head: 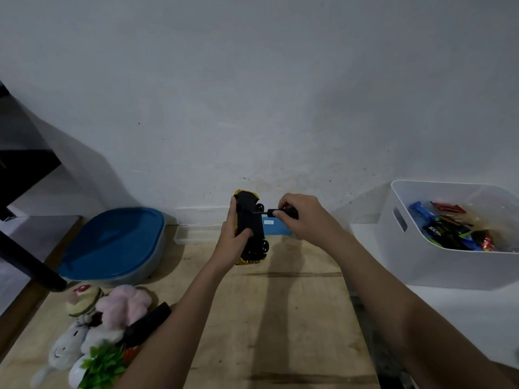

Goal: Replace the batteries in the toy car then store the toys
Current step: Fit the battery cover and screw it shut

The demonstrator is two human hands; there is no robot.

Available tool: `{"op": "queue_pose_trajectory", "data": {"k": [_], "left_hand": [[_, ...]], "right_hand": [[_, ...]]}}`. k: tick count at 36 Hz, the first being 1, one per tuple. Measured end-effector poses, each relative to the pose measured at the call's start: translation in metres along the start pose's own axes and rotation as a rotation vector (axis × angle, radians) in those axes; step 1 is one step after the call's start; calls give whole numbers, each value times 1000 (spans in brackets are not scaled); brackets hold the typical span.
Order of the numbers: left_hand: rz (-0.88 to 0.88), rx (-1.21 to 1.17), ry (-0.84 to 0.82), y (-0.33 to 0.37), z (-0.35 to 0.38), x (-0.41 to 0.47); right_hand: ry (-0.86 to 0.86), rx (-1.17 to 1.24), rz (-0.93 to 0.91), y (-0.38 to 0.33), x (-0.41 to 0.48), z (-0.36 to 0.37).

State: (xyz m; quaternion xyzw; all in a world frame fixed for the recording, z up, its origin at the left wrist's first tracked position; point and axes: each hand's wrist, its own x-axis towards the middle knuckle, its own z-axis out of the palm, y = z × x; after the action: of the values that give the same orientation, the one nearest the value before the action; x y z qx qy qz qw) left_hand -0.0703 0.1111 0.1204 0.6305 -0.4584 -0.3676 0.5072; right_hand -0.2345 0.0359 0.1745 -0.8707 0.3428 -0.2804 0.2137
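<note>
A yellow toy car [250, 220] with a black underside stands on end above the wooden table [280, 304], its underside turned to the right. My left hand [231, 234] grips its body from the left. My right hand [300, 217] holds a black screwdriver [276, 212] level, with its tip against the car's underside near the upper wheel. Several plush toys [98, 327] lie at the table's front left, beside a black stick-shaped object [147, 324].
A grey container with a blue lid [112, 242] sits at the left. A white bin [449, 242] holding several packets stands at the right. A clear small box [196, 234] and a blue flat piece [276, 227] lie by the wall. A dark furniture leg [28, 265] crosses the left.
</note>
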Motion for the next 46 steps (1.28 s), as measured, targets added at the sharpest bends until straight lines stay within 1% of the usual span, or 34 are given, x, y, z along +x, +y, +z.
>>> {"op": "queue_pose_trajectory", "data": {"k": [4, 8, 11, 13, 16, 18, 21, 29, 31, 34, 36, 37, 39, 41, 43, 46], "left_hand": [[-105, 63, -16, -15, 8, 1], [-241, 202, -26, -40, 15, -3], [-353, 344, -47, -53, 25, -14], [-414, 478, -59, -60, 31, -21], [-456, 697, -76, -68, 42, -27], [-438, 827, -71, -73, 49, -30], [-363, 998, -50, -81, 60, -32], [-253, 1210, -83, -94, 79, -28], [-255, 1199, -88, -95, 82, -30], [-328, 1009, -101, -95, 86, -30], [-357, 880, -154, -95, 88, -28], [-357, 855, -189, -95, 88, -27], [-342, 894, -264, -94, 90, -24], [-325, 988, -309, -95, 94, -23], [-307, 1055, -310, -95, 98, -23], [-301, 1085, -268, -97, 106, -22]], "right_hand": [[103, 158, 156, 22, -17, 7], [235, 339, 403, 43, -38, 14], [335, 470, 572, 59, -56, 20], [370, 538, 686, 70, -67, 24], [402, 599, 789, 85, -79, 31], [413, 619, 822, 92, -87, 37], [401, 625, 865, 101, -95, 47], [401, 731, 920, 111, -102, 66], [398, 735, 927, 113, -104, 69], [397, 738, 937, 117, -105, 71], [400, 745, 938, 119, -105, 70], [400, 745, 939, 119, -105, 70], [398, 738, 944, 119, -105, 68], [401, 737, 947, 119, -106, 66], [400, 743, 942, 118, -107, 63], [390, 736, 941, 119, -108, 60]]}}
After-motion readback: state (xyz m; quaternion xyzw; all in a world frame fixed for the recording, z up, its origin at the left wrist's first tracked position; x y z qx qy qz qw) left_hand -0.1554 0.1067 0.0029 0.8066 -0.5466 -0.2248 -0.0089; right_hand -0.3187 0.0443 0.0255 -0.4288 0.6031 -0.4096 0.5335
